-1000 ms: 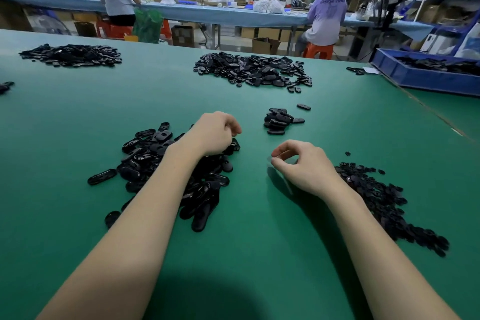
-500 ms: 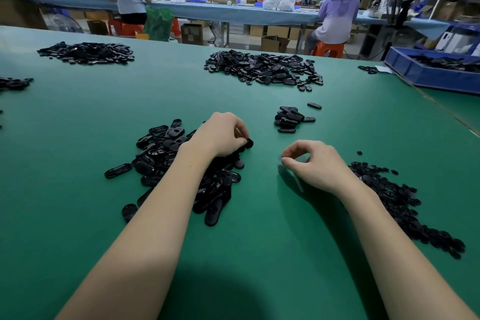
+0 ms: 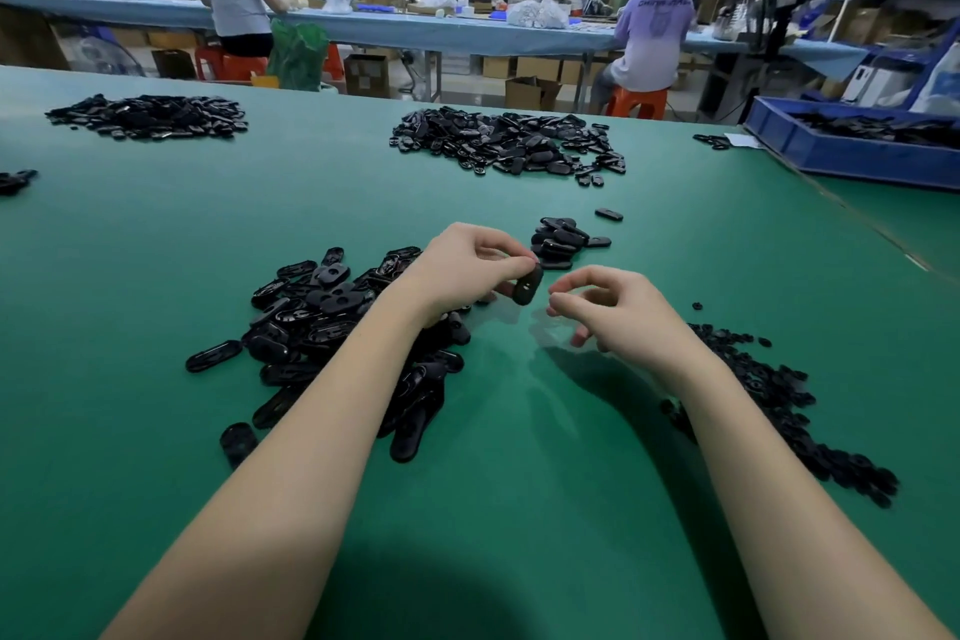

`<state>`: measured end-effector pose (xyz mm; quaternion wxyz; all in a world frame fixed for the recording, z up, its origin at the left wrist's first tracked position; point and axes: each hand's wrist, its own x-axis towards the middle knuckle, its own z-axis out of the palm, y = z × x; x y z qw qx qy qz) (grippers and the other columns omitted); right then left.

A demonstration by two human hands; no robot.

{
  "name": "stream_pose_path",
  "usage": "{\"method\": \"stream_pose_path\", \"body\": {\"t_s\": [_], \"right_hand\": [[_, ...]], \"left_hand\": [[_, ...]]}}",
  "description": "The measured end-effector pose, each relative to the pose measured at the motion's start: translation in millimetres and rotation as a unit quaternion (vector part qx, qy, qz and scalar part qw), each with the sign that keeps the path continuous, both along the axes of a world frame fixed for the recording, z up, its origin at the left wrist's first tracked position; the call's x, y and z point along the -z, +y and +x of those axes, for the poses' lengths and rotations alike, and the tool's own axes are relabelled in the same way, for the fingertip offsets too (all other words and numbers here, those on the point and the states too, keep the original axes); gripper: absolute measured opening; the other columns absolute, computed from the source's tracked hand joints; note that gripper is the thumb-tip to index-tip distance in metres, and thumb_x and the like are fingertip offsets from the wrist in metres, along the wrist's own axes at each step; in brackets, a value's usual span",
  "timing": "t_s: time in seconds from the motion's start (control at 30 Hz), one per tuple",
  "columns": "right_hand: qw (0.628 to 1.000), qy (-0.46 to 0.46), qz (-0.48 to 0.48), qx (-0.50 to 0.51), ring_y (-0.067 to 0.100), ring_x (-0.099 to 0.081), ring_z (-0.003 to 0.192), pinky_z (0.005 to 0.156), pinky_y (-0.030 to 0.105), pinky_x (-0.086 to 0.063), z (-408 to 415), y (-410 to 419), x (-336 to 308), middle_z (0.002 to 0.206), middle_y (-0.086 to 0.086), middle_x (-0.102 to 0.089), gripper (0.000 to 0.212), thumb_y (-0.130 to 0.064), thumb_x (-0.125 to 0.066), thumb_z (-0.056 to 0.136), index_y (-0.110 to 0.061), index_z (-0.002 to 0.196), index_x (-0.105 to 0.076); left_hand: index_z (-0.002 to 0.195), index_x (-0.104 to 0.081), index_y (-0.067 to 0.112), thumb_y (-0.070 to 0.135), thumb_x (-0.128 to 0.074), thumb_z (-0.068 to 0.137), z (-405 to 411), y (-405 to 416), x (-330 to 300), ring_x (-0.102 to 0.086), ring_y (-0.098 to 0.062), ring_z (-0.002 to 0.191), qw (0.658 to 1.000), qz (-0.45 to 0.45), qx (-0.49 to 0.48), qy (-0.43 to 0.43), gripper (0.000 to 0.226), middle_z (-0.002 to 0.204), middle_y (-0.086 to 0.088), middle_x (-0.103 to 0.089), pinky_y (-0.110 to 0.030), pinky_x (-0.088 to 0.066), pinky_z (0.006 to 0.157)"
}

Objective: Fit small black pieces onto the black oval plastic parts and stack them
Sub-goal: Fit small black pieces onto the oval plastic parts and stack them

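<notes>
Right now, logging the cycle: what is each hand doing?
Left hand: fingers pinch a black oval part, lifted off the table.
Right hand: fingers curled; whether they pinch a small piece cannot be told.

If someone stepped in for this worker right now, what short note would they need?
Left hand pinches one oval part above the green table.
Right hand is beside it, fingers curled; whether it holds a small piece is unclear.
Unfitted ovals pile on the left, small pieces on the right.
A small stack lies just beyond the hands.
Left: fit this part, stack it, work through the pile.
</notes>
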<state>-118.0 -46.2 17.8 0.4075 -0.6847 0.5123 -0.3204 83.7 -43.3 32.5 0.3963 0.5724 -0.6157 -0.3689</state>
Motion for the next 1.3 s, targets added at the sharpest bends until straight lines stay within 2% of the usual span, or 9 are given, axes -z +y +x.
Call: {"method": "stream_pose_path", "body": {"t_s": [0.23, 0.37, 0.5, 0.73, 0.9, 1.0, 1.13, 1.23, 1.3], "right_hand": [[0.999, -0.033, 0.025, 0.011, 0.006, -0.061, 0.057, 0.062, 0.025, -0.043, -14.9, -1.8, -3.5, 0.079, -0.010, -0.077, 0.008, -0.029, -0.077, 0.090, -0.025, 0.095, -0.073], [0.998, -0.054, 0.027, 0.037, 0.004, -0.059, 0.056, 0.056, 0.019, -0.044, -27.2, -5.4, -6.1, 0.083, -0.006, -0.077, 0.005, -0.025, -0.074, 0.091, -0.024, 0.096, -0.075], [0.996, -0.071, 0.023, 0.058, 0.004, -0.059, 0.057, 0.051, 0.013, -0.045, -34.6, -6.7, -6.9, 0.077, -0.007, -0.074, 0.006, -0.023, -0.075, 0.089, -0.024, 0.095, -0.076], [0.995, -0.077, 0.037, 0.049, 0.004, -0.059, 0.059, 0.053, 0.013, -0.048, -35.8, -6.7, -7.8, 0.070, -0.007, -0.072, 0.009, -0.020, -0.078, 0.088, -0.020, 0.096, -0.075], [0.997, -0.055, 0.028, 0.054, 0.005, -0.060, 0.060, 0.054, 0.015, -0.049, -36.8, -5.9, -10.8, 0.075, -0.006, -0.072, 0.011, -0.022, -0.078, 0.089, -0.018, 0.098, -0.075], [0.995, 0.090, 0.008, 0.048, 0.002, -0.063, 0.056, 0.058, 0.021, -0.046, -43.8, -5.8, -22.0, 0.081, -0.011, -0.074, 0.014, -0.036, -0.075, 0.090, -0.023, 0.095, -0.073], [0.944, 0.329, 0.029, -0.007, 0.003, -0.063, 0.056, 0.058, 0.021, -0.043, -60.3, -4.5, -41.0, 0.074, -0.014, -0.075, 0.014, -0.039, -0.078, 0.082, -0.026, 0.079, -0.076], [0.902, 0.424, 0.077, -0.030, 0.000, -0.063, 0.060, 0.061, 0.020, -0.046, -63.7, 0.8, -47.7, 0.065, -0.019, -0.071, 0.015, -0.046, -0.088, 0.069, -0.034, 0.072, -0.079], [0.891, 0.443, 0.098, -0.025, 0.003, -0.068, 0.076, 0.073, 0.024, -0.054, -62.4, 3.0, -49.3, 0.074, -0.019, -0.073, 0.020, -0.053, -0.092, 0.057, -0.043, 0.068, -0.078]], "left_hand": [[0.102, -0.071, 0.012, 0.011, -0.070, 0.093, -22.8, 2.5, 4.1, -0.075, -0.023, 0.088, 0.986, 0.052, 0.037, 0.154, 0.009, 0.100, -0.017, -0.077, -0.020, -0.056, 0.067], [0.111, -0.073, 0.019, 0.009, -0.067, 0.094, -25.1, 2.6, 4.3, -0.075, -0.017, 0.088, 0.987, 0.058, 0.075, 0.126, 0.020, 0.099, -0.007, -0.077, -0.021, -0.057, 0.071], [0.097, -0.076, 0.020, 0.013, -0.073, 0.091, -30.7, 5.2, 6.8, -0.072, -0.011, 0.086, 0.987, 0.085, 0.121, 0.068, 0.010, 0.100, -0.007, -0.077, -0.018, -0.055, 0.071], [0.089, -0.066, 0.006, 0.010, -0.078, 0.086, -56.3, 7.5, 15.8, -0.068, -0.012, 0.075, 0.987, 0.077, 0.094, 0.102, 0.013, 0.087, -0.010, -0.074, -0.020, -0.056, 0.069], [0.095, -0.057, 0.004, 0.000, -0.074, 0.088, -63.0, 8.9, 18.3, -0.069, -0.016, 0.071, 0.981, 0.085, 0.089, 0.153, 0.019, 0.084, -0.016, -0.073, -0.021, -0.057, 0.068], [0.108, -0.061, 0.006, -0.002, -0.073, 0.088, -61.7, 8.7, 17.6, -0.069, -0.017, 0.071, 0.978, 0.089, 0.086, 0.167, 0.024, 0.086, -0.014, -0.075, -0.021, -0.056, 0.067], [0.116, -0.068, 0.009, -0.005, -0.069, 0.089, -59.2, 7.2, 19.1, -0.069, -0.017, 0.071, 0.978, 0.081, 0.080, 0.176, 0.030, 0.083, -0.008, -0.075, -0.020, -0.055, 0.067], [0.114, -0.070, 0.009, -0.004, -0.070, 0.088, -59.7, 6.4, 20.2, -0.070, -0.018, 0.072, 0.977, 0.088, 0.083, 0.174, 0.029, 0.080, -0.003, -0.075, -0.021, -0.057, 0.069], [0.113, -0.070, 0.009, -0.003, -0.070, 0.088, -60.0, 6.6, 20.9, -0.070, -0.019, 0.073, 0.978, 0.091, 0.084, 0.170, 0.028, 0.082, -0.005, -0.076, -0.022, -0.057, 0.070]]}}
